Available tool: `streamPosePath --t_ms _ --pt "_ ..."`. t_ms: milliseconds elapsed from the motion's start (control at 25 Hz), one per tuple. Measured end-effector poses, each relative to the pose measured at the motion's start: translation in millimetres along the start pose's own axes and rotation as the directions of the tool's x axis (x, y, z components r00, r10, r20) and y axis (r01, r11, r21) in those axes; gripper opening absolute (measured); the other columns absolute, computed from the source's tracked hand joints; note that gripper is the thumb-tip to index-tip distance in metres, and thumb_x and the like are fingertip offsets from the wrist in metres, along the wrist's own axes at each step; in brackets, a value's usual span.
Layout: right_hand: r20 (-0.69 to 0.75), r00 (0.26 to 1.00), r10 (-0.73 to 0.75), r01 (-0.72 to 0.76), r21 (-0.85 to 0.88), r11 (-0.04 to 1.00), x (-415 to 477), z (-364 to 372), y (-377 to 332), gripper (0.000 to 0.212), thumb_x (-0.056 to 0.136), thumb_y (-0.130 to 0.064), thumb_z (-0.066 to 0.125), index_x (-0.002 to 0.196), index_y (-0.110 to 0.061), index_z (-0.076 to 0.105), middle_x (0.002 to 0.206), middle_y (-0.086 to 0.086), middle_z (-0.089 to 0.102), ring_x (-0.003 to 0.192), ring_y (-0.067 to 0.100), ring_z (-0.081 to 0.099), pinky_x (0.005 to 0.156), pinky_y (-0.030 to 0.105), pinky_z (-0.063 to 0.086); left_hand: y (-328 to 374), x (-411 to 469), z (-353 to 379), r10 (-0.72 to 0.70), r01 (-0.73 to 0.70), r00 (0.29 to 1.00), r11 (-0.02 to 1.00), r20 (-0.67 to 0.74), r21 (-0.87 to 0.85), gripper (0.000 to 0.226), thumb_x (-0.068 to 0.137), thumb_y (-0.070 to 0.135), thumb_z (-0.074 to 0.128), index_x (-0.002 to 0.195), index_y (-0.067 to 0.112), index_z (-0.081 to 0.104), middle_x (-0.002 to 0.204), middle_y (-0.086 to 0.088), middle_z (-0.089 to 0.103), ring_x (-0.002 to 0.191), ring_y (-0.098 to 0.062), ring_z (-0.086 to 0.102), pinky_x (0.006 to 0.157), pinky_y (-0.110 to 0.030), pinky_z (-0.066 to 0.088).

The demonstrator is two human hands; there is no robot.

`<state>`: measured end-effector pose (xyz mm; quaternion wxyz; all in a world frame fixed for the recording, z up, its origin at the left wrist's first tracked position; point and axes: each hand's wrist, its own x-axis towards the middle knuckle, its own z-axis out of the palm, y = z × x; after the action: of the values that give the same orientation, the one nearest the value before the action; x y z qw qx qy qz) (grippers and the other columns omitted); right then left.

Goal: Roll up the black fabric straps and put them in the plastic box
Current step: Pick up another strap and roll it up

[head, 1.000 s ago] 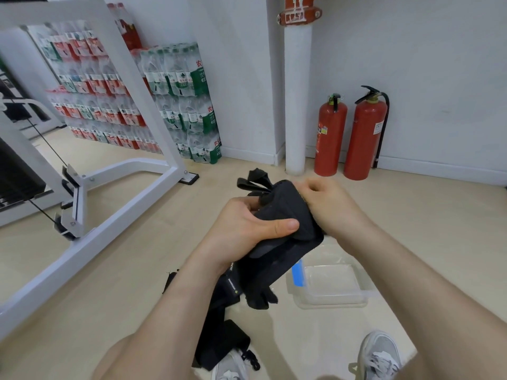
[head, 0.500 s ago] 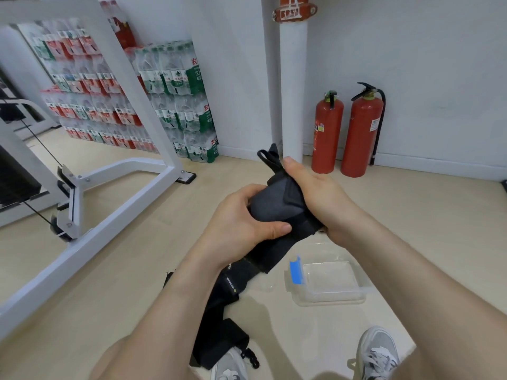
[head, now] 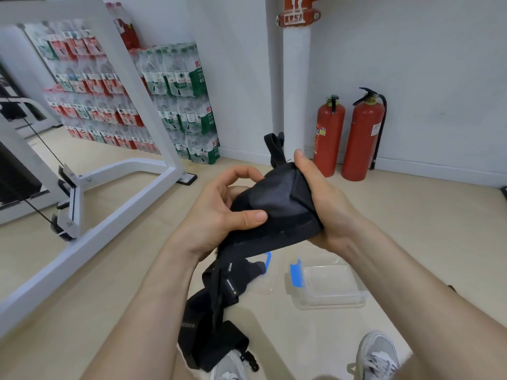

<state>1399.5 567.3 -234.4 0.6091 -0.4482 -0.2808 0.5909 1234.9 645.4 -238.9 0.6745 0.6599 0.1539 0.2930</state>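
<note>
A black fabric strap (head: 277, 204) is partly rolled into a thick bundle at chest height. My left hand (head: 219, 212) grips the bundle's left side, thumb pressed on its front. My right hand (head: 321, 198) wraps the right side, thumb lying along the top edge. The strap's loose tail (head: 219, 294) hangs down to the floor, where more black strap (head: 216, 344) lies in a heap with a clip. A clear plastic box (head: 329, 286) with a blue latch sits open on the floor below my right wrist. Its lid (head: 263, 270) is partly hidden behind the tail.
A white metal gym frame (head: 90, 215) with cables stands at the left. Stacked packs of bottled water (head: 170, 105) line the back wall. Two red fire extinguishers (head: 362, 135) stand beside a white pipe (head: 296, 86). My grey shoes (head: 378, 355) show at the bottom edge.
The bundle has been turned further in my hands and wound more of the strap. My left fingers have loosened and shifted round it. The hanging tail has shortened a little.
</note>
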Motion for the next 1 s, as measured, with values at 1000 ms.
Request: streamPosePath --t_ms 1000 --pt "0.004 0.993 -0.117 0.110 -0.372 0.922 4 -2 12 0.088 0.063 -0.078 0.048 0.094 0.000 0.073 0.086 0.012 0.075 0.079 0.019 0.071 0.069 0.029 0.058 -15 5 -5 -0.063 0.059 0.995 0.996 -0.072 -0.060 0.047 0.070 0.017 0.083 0.112 0.003 0.068 0.098 -0.014 0.074 0.086 -0.023 0.071 0.074 -0.028 0.057"
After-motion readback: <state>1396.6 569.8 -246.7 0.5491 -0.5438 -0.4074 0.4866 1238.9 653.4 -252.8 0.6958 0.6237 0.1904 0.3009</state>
